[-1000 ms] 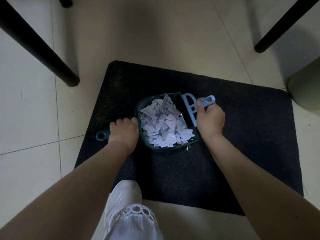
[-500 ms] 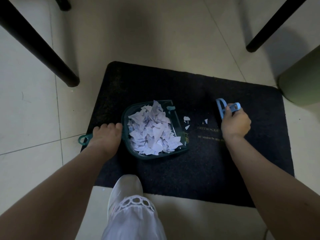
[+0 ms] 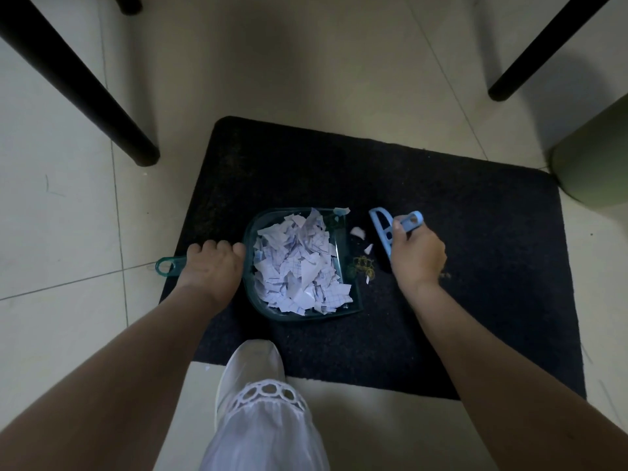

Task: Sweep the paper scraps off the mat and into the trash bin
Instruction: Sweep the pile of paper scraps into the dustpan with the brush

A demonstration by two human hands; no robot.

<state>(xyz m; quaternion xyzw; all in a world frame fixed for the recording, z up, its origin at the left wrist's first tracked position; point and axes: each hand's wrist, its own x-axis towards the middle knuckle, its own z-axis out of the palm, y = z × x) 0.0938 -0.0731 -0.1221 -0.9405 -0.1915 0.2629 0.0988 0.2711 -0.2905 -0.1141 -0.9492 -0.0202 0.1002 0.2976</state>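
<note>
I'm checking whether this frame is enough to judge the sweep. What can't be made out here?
All in the head view:
- Trash bin: cut off by the right edge; its opening is out of frame.
- Brush bristles: lost against the dark mat, partly behind the right hand.
- Dustpan handle: middle covered by the left hand.
- Yellowish bits by the dustpan's lip: too small to identify.
</note>
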